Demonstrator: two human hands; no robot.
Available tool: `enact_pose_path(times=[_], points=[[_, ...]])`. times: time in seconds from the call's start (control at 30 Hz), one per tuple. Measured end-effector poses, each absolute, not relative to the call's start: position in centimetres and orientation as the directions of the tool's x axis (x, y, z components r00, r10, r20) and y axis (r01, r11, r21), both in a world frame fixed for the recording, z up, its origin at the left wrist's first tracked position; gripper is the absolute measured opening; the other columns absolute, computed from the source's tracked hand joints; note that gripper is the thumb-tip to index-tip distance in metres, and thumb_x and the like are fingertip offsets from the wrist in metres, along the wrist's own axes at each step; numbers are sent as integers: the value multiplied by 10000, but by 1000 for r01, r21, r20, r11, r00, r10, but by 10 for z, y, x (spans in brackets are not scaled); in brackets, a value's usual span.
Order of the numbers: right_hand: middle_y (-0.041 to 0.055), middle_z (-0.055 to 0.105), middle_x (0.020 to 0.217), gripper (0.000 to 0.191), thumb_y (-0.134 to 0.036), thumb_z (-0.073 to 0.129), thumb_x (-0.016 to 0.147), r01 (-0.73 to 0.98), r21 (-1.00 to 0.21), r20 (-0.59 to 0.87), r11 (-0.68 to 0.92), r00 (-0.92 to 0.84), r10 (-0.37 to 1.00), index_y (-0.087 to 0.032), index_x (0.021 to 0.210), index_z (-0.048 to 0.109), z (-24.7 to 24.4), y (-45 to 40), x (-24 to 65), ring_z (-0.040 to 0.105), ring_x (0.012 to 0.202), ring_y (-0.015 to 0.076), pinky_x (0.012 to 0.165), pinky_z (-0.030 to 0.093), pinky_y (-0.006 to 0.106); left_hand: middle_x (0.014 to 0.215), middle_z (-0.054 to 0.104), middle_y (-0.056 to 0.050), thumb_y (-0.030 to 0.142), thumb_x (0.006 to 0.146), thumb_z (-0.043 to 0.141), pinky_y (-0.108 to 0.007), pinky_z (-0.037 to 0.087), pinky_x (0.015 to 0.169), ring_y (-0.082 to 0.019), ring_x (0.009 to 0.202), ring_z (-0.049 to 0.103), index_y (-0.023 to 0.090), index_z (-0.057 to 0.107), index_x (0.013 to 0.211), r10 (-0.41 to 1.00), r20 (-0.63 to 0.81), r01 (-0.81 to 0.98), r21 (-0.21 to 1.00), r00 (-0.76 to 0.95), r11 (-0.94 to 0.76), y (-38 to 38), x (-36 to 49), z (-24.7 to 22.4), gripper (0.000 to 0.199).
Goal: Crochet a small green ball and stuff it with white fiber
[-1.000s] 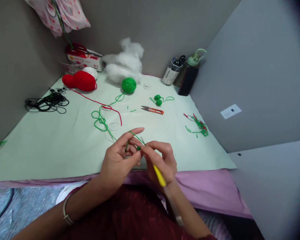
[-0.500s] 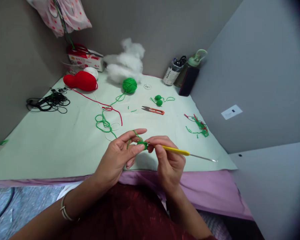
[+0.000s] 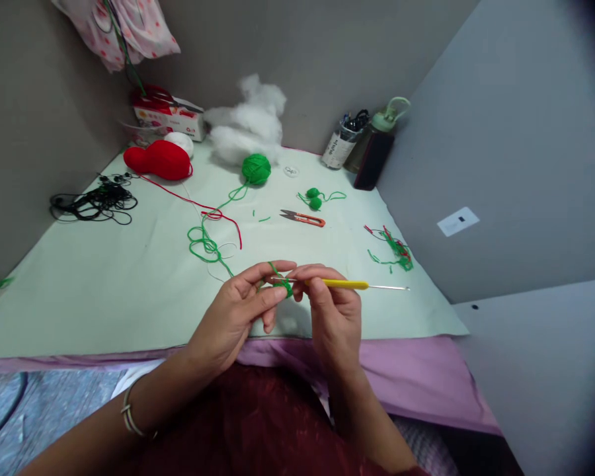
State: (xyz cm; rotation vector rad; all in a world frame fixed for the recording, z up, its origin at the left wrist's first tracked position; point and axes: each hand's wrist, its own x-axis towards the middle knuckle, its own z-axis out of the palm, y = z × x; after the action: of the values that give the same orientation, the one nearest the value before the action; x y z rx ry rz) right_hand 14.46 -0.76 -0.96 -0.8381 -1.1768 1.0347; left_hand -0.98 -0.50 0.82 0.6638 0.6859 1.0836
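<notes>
Between the thumb and fingers of my left hand [image 3: 235,307] is a small green crochet piece [image 3: 285,288]. Green yarn loops over the raised left index finger and trails back to a green yarn ball [image 3: 256,169]. My right hand [image 3: 333,311] pinches the yellow handle of a double-ended crochet hook [image 3: 346,284], held nearly level. Its left tip lies across the top of the green piece, close to the left fingers. The other metal end points right, free of everything. The exact stitch under the hook is too small to make out.
Orange thread snips [image 3: 302,218] and two small green crocheted pieces [image 3: 314,199] lie beyond my hands. Yarn scraps [image 3: 399,251] are at right, black cords [image 3: 96,201] and red yarn [image 3: 161,160] at left. White stuffing [image 3: 250,125], a pen cup [image 3: 340,147] and a phone [image 3: 374,162] stand behind.
The crochet hook has swung from slanting down at its right end to almost level and slid left, so its tip shows past the green piece. My left index finger has lowered slightly.
</notes>
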Motion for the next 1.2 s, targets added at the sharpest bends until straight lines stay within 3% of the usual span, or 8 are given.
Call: enact_pose_path(times=[0.17,0.47,0.67,0.8,1.07,1.13,1.2], points=[[23,741,892,189,-321,626,1020,-277,-916,274,290,95,957,-240,934,773,-6,-9,148,630,722,134,703,523,293,843,627,15,218,870,796,-168,462,548,-42,587,541,225,830,1105,946,-163,-537,790,280,296,-6,-11,6,237],[18,747,950,183,-261,612,1034,-182,-918,355,353,23,935,-257,992,791,-11,-8,145,641,813,131,746,512,282,862,674,10,223,871,784,-202,443,565,-43,556,555,229,819,1122,946,-126,-485,833,300,265,-6,-12,7,253],[10,750,897,194,-299,614,1034,-308,-903,292,299,69,954,-233,938,770,-8,-7,145,651,731,111,708,529,263,870,662,8,226,871,786,-198,444,546,-43,562,538,228,830,1090,952,-127,-494,831,279,256,-6,-13,9,224],[13,757,905,216,-302,583,1050,-300,-907,297,296,46,954,-226,937,750,-5,-7,147,663,727,114,709,545,269,901,648,13,225,858,799,-199,439,529,-35,551,526,247,835,1082,958,-124,-465,853,259,236,-6,-14,7,227],[21,732,965,235,-181,494,1070,67,-875,478,480,-42,877,-239,1047,721,3,-19,153,680,828,135,771,557,300,797,607,38,174,880,744,-196,488,600,-53,575,587,292,823,1121,986,-21,-221,974,164,58,-10,-18,6,279],[32,729,969,239,-129,488,1052,188,-797,568,574,-90,818,-230,1081,702,2,-20,152,691,870,149,790,569,311,811,603,34,138,853,746,-189,488,586,-54,586,581,277,832,1075,994,21,-172,985,104,-3,-12,-15,8,275],[52,730,982,241,-90,524,1017,363,-638,677,680,-157,719,-217,1127,697,-4,-20,150,697,909,171,800,580,323,818,604,31,115,817,775,-173,488,597,-53,615,571,266,834,1060,998,39,-173,984,43,-31,-14,-12,9,292]])
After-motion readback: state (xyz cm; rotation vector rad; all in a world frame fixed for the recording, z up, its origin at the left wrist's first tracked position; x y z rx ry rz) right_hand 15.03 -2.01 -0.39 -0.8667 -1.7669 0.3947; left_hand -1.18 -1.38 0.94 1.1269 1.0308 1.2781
